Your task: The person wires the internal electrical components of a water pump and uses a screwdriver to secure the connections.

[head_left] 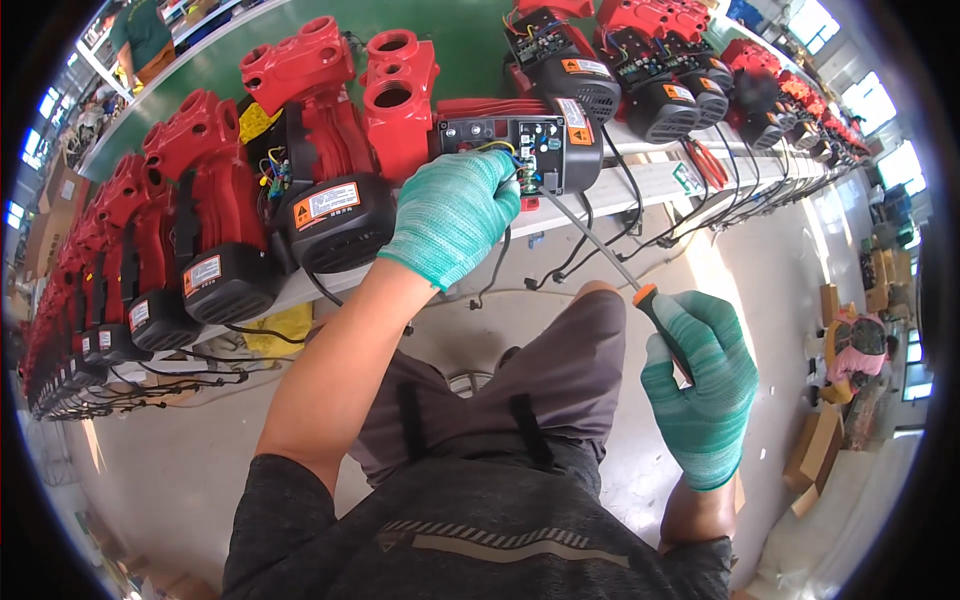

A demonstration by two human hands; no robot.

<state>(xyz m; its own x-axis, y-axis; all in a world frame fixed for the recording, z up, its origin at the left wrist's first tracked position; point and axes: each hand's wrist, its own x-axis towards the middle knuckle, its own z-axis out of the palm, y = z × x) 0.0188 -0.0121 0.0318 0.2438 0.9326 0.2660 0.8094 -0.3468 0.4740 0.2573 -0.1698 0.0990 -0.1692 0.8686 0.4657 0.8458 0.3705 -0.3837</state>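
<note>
A red water pump (490,110) with a black motor end lies on its side at the bench edge, its control box uncovered so that a circuit board (541,145) shows. My left hand (455,215), in a green knit glove, is closed at the near side of this box, its fingertips pinched at a thin wire (496,145); the fingers partly cover the wires. My right hand (705,375), gloved alike, grips a screwdriver (606,248) by its black and orange handle. The long shaft slants up to the left, and its tip meets the lower edge of the board.
More red pumps (320,135) stand close together on both sides along the green-topped bench (470,60). Black power cords (625,185) hang from its front edge near my knees. Cardboard boxes (815,445) lie on the floor at the right. Another person (145,45) stands at the far left.
</note>
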